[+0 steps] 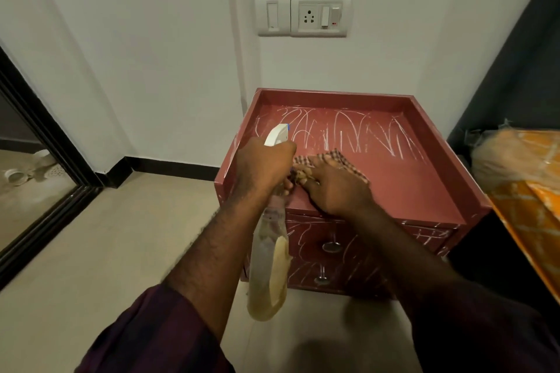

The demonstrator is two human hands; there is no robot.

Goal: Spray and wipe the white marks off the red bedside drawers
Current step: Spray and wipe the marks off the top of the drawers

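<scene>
- White wall point(151, 54) fills the background; switch panel point(303, 15) with a socket is at 12 o'clock, above the unit.
- Beige tile floor point(121, 236) runs from 9 to 6 o'clock.
- Black frame point(39, 118) of a mirror or glass door stands at 9 o'clock.
- Dark curtain point(521, 54) hangs at 2 o'clock; orange bedding point(527, 191) is at 3 o'clock, just beside the unit.
- Red bedside drawers point(409, 191) stand on the floor against the wall, centre frame to about 4 o'clock, with a raised rim round the top.
- White marks point(342, 133) scribble across the far half of the top, toward 12 o'clock; the near half looks mostly bare red. More marks cover the drawer fronts and the left side.
- Two metal knobs point(331, 247) sit on the drawer fronts, one above the other.
- Left hand point(260, 166) grips the neck of the spray bottle point(268, 266), fingers wrapped round it. The white nozzle points toward 12 o'clock over the left part of the top; the clear body hangs down toward 6 o'clock in front of the drawers, with pale liquid inside.
- Cannot tell if a finger is on the trigger.
- Right hand point(336, 188) lies palm down on the checked cloth point(333, 157), fingers bent and bunching it against the top near the front edge.
- Cloth touches the lowest marks at its 12 o'clock edge.
- Hands are just beside each other, nearly touching.
- Dark purple sleeve point(151, 336) is pushed up the left forearm at 7 o'clock.
</scene>
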